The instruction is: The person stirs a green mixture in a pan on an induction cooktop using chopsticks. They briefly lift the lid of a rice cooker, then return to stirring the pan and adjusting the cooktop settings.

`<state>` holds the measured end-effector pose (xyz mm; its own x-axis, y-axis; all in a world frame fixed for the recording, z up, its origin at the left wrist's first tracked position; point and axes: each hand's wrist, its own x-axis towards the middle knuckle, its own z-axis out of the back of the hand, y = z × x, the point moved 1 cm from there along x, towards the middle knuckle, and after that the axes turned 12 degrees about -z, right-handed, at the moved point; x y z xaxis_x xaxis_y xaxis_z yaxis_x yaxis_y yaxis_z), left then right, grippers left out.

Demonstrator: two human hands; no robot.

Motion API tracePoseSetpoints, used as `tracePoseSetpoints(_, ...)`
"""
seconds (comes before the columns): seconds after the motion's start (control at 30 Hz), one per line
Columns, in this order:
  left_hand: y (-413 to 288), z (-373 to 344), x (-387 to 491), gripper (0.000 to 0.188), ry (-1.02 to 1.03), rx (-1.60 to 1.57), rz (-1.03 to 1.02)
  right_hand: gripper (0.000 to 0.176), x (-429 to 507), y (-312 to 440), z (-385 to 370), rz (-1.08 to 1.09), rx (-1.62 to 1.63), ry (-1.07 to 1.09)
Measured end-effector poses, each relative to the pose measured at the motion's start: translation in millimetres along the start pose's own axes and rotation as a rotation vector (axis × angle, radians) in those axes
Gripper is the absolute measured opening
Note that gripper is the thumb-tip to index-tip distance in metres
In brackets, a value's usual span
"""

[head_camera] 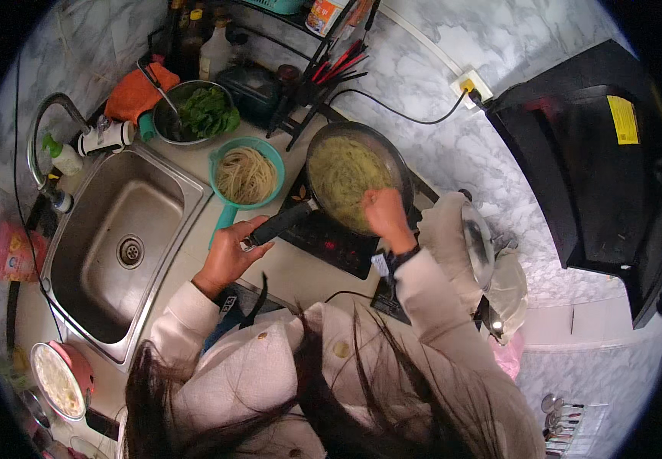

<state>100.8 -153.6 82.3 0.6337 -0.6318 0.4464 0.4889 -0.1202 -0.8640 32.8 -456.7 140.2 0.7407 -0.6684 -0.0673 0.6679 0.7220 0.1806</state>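
A dark frying pan [359, 172] holding a yellow-green, mushy food sits on a black induction cooktop [331, 244] with a red lit display. My left hand [233, 252] grips the end of the pan's black handle [282, 224]. Over the pan's near right side is my right hand [387, 215], its fingers curled closed; whether it holds something small is hidden. Left of the pan stands a teal strainer [281, 172] with cooked noodles [246, 175] in it. Behind it, a metal bowl [161, 123] holds leafy greens [207, 112] and a ladle.
A steel sink [118, 246] with a faucet [35, 143] lies to the left. Behind the pan are a black rack [296, 123] and chopsticks [339, 63]. A glass lid [478, 244] and cloth [448, 246] are at right, below a black range hood [583, 172]. A pink pot [78, 367] stands at lower left.
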Motion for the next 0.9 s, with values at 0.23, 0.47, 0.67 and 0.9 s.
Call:
tracePoseSetpoints(0.23,-1.9,2.9,2.1,0.045,0.022,0.025,-0.004,0.022,4.9,6.0,2.4,0.372,0.494,-0.332)
tracePoseSetpoints(0.47,-4.6,6.5,6.4,0.046,0.057,-0.044,0.110,0.024,1.2,0.4,-5.0,0.218,0.203,0.142)
tracePoseSetpoints(0.67,-5.3,9.2,7.5,0.045,0.092,-0.054,0.138,0.020,6.7,-2.8,-0.3,0.217,0.286,-0.304)
tracePoseSetpoints(0.9,-7.4,10.5,10.1,0.045,0.086,-0.046,0.102,0.024,4.6,8.9,-2.0,0.263,0.359,-0.123)
